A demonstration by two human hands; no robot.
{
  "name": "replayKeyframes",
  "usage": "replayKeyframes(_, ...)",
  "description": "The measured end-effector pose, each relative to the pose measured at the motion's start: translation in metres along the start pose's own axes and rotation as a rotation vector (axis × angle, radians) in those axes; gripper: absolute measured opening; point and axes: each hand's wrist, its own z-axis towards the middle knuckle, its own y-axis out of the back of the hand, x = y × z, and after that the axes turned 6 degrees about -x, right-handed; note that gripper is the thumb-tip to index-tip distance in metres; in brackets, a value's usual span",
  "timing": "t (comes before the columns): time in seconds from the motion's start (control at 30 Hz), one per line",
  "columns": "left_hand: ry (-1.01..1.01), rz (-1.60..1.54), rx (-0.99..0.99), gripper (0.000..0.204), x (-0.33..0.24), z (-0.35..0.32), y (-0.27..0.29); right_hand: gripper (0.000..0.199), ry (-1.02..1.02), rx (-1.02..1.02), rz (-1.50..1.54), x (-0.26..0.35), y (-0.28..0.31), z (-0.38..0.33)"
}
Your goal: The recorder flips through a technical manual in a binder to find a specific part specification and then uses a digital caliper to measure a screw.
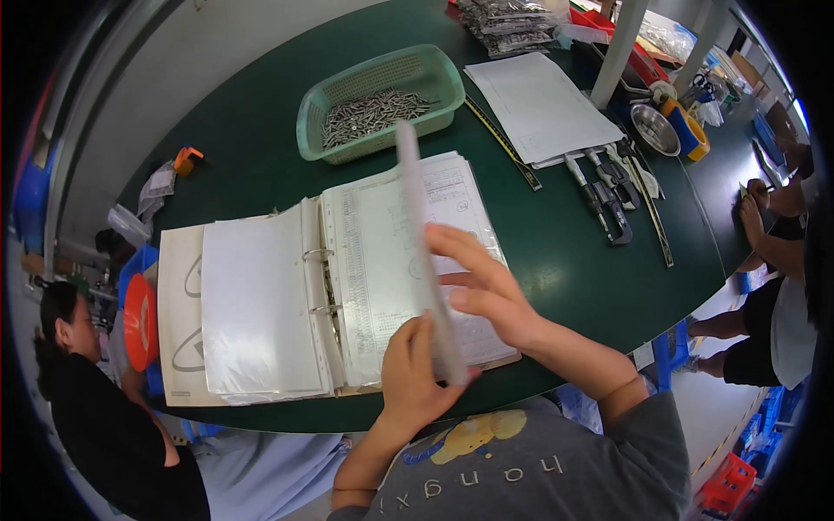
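Observation:
A ring binder lies open on the green table, with plastic-sleeved pages on both sides of its metal rings. Above its right half stands a stack of sleeved pages, seen almost edge-on and slightly blurred. My left hand is closed around the lower part of this stack, a fingertip showing past its right side. My right hand is at the stack's right face, fingers stretched and apart, fingertips close to or touching it. Printed sheets in clear sleeves show beneath.
Behind the binder sits a green plastic basket of small metal pins. Loose papers, a steel ruler, micrometers and a metal bowl are to the right. People sit at left and right; an orange-red stool is at left.

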Motion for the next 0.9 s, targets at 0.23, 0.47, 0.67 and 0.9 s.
replayKeyframes(0.23,0.352,-0.515,-0.573,0.04,0.031,-0.005,0.023,0.055,-0.347,0.024,0.273,-0.03,-0.029,0.023)
replayKeyframes(0.47,-0.187,0.093,-0.482,0.044,0.0,0.02,0.059,0.081,-0.777,0.206,0.924,-0.063,-0.065,0.057)
replayKeyframes(0.67,-0.353,0.193,-0.272,0.061,-0.014,0.029,0.036,0.082,-0.822,0.465,0.696,-0.047,-0.107,0.055)
replayKeyframes(0.9,-0.313,0.169,-0.31,0.058,-0.019,0.028,0.062,0.083,-0.755,0.515,0.496,-0.031,-0.114,0.056)
